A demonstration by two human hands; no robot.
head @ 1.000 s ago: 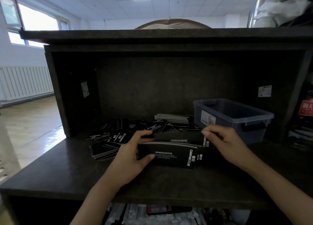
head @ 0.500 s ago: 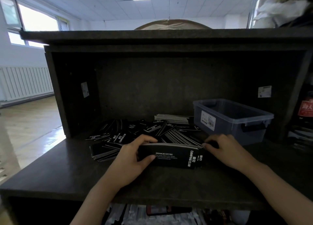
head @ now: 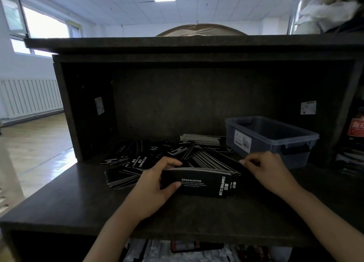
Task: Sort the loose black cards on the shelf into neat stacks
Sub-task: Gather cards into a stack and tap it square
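A bundle of black cards (head: 201, 183) printed "DRINK&COFFEE" and "CAMPING CLUB" stands on edge on the dark shelf (head: 78, 198). My left hand (head: 151, 185) grips its left end, thumb in front and fingers over the top. My right hand (head: 269, 169) pinches a card at the bundle's right end, behind the front card. Behind them lies a loose spread of black cards (head: 157, 153), with a neat flat stack (head: 201, 139) further back and a small pile (head: 122, 178) at the left.
A grey translucent plastic bin (head: 271, 137) stands at the back right of the shelf. The shelf's dark side walls, back panel and top board enclose the space. More items sit on a lower level below the shelf's front edge.
My right hand has lowered a card from above the bundle down to its right end. The bundle and my left hand have stayed where they were.
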